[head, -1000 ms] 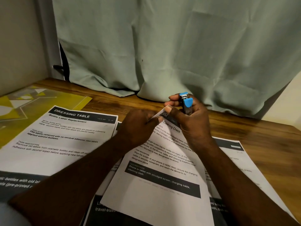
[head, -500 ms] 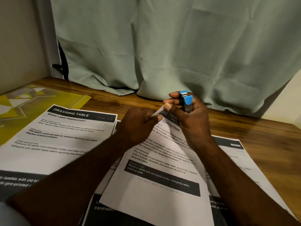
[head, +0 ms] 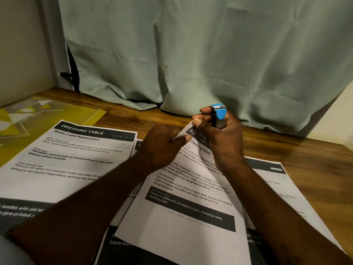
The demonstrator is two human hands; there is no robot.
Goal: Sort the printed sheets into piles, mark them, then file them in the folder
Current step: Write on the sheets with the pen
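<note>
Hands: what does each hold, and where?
Left hand pinches the sheet at its top corner; right hand too, also gripping the stapler by its body.

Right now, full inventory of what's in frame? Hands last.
curtain: one, pale green, hangs behind the table
table: one, brown wood, under everything
folder: one, yellow with grey and white shapes, far left on the table
Dressing Table sheet: one, white with black header, left, overlapping the folder
Cleaning Check sheet: one, white with black bands, centre, top corner lifted
covered sheets: at least one, white and black, under the Cleaning Check sheet, count unclear
stapler: one, blue and black, in the right hand
left hand: pinches the lifted corner
right hand: grips the stapler, thumb on that corner
</note>
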